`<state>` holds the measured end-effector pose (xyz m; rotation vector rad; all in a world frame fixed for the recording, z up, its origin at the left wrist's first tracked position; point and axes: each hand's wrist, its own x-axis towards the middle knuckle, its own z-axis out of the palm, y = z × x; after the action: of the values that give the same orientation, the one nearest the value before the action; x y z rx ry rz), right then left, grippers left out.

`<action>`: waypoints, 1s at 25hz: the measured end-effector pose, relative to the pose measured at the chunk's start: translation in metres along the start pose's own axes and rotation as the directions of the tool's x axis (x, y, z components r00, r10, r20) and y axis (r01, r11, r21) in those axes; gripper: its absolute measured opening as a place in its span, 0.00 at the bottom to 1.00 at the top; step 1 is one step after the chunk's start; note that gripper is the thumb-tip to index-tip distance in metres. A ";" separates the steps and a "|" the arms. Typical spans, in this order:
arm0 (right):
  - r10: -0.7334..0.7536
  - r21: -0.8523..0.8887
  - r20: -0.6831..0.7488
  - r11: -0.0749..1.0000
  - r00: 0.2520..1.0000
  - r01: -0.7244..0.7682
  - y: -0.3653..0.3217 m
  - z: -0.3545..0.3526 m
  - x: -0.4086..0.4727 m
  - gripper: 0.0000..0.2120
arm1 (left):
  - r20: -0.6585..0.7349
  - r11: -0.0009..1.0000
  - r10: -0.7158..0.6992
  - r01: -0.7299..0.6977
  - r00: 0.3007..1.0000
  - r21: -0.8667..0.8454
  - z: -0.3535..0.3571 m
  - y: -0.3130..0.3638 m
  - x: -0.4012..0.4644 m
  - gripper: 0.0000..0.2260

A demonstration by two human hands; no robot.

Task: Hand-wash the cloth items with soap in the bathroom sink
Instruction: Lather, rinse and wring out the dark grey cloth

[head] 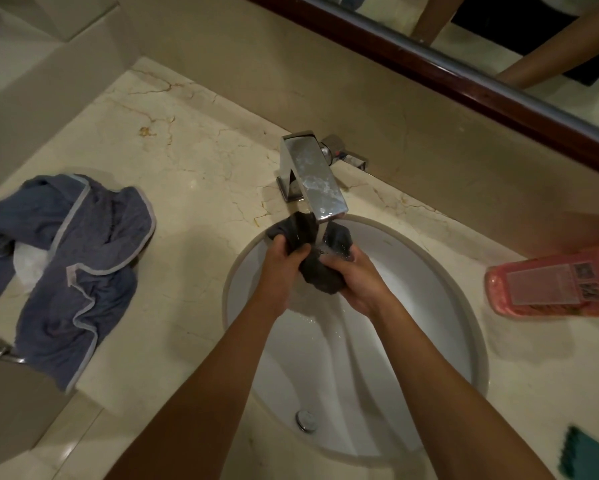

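Your left hand (pixel 280 258) and right hand (pixel 353 282) both grip the dark cloth (pixel 320 271), bunched between them over the sink (pixel 440 306), right under the tap (pixel 313 174) with water running onto it. A blue garment (pixel 79 271) lies on the worktop (pixel 194 161) to your left, a pink soap bottle (pixel 551 282) to your right.

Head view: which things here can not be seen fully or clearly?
- Dark cloth: partly hidden by left hand, right hand and faucet.
- Pink bottle: cap cut off by right edge; label too blurred.
- Teal cloth: cut off by the corner.
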<state>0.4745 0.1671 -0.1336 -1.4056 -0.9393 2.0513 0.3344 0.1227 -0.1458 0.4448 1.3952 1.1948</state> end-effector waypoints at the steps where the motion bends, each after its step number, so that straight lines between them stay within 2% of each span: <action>1: 0.024 -0.062 -0.029 0.998 0.999 -0.025 -0.001 -0.002 0.001 0.20 | -0.020 0.999 0.006 -0.005 1.000 0.045 -0.001 0.000 0.002 0.12; 3: 0.073 -0.222 -0.076 0.971 0.994 -0.089 -0.004 -0.005 0.003 0.17 | -0.082 0.985 0.043 -0.028 0.996 0.170 -0.003 0.001 0.005 0.08; 5: 0.083 -0.307 -0.119 0.945 0.989 -0.116 -0.006 -0.008 0.004 0.13 | -0.157 0.945 0.106 -0.050 0.982 0.324 -0.006 0.001 0.010 0.05; 8: -0.038 -0.206 -0.165 0.978 0.986 0.003 -0.007 -0.010 0.002 0.11 | -0.192 0.914 0.120 -0.033 0.974 0.405 -0.007 0.000 0.012 0.04; 11: -0.120 0.012 -0.148 0.992 0.982 0.124 -0.007 -0.010 0.002 0.17 | -0.141 0.963 0.032 0.007 0.989 0.269 -0.005 -0.001 0.012 0.08; 13: -0.097 0.196 -0.133 0.973 0.986 0.122 -0.009 -0.008 0.002 0.19 | -0.082 0.986 -0.010 0.023 0.997 0.164 -0.001 -0.001 0.009 0.16; 16: -0.080 0.324 -0.100 0.940 0.992 0.109 -0.011 -0.005 0.001 0.21 | -0.021 1.000 -0.012 0.012 1.000 -0.005 0.003 -0.007 0.011 0.21; 19: -0.098 0.311 -0.106 0.942 0.989 0.127 -0.009 -0.003 0.000 0.23 | 0.013 0.986 -0.062 0.063 0.998 -0.152 0.004 -0.014 0.013 0.24; 21: -0.119 0.261 -0.146 0.953 0.982 0.154 -0.008 -0.002 -0.002 0.22 | 0.035 0.990 -0.054 0.058 0.998 -0.126 0.005 -0.018 0.011 0.27; 25: -0.056 0.185 -0.331 0.975 0.942 0.123 -0.003 0.007 -0.003 0.18 | -0.046 0.997 0.010 -0.013 0.999 -0.074 0.008 -0.019 0.007 0.21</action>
<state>0.4694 0.1651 -0.1281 -1.4981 -0.6236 1.7236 0.3472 0.1240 -0.1630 0.3757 1.3839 1.2694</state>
